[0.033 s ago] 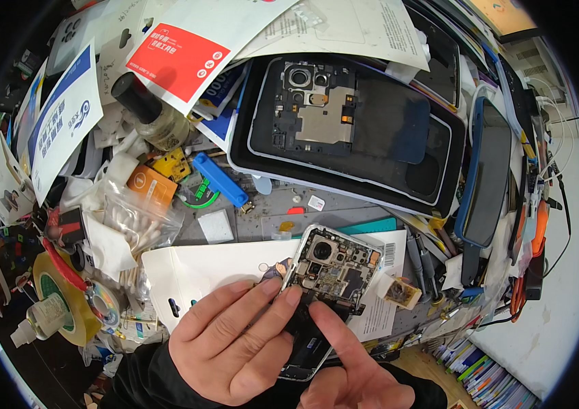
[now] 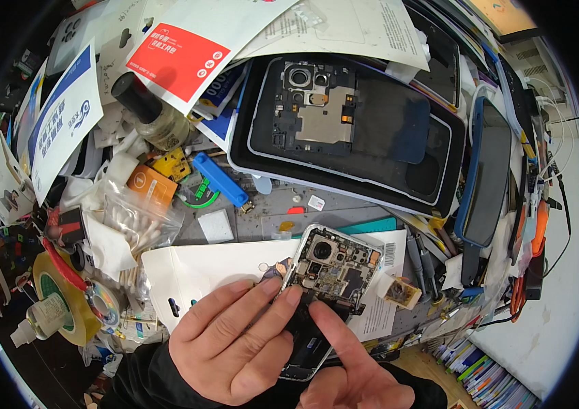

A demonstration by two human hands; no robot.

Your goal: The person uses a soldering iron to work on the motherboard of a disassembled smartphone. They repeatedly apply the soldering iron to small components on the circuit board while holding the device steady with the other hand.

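An opened smartphone (image 2: 344, 273) is tilted over a white card package (image 2: 201, 262). Its upper part bares the circuit board and a large round camera lens; the lower part is black. My left hand (image 2: 238, 341) lies over the phone's left side and grips it, fingertips on the edge and beside the board. From the lower right, my right hand (image 2: 351, 371) reaches in with its index finger stretched out. That fingertip touches the phone just below the board. The other right fingers are bent and partly cut off by the lower edge.
Beyond the phone, a black tray (image 2: 241, 146) bears a phone's inner cover with camera openings (image 2: 316, 116). A dark blue phone case (image 2: 483, 177) stands right of it. A black-capped bottle (image 2: 160, 123), a blue tool (image 2: 221, 180), cotton swabs (image 2: 143, 218) and screwdrivers (image 2: 422, 259) crowd around.
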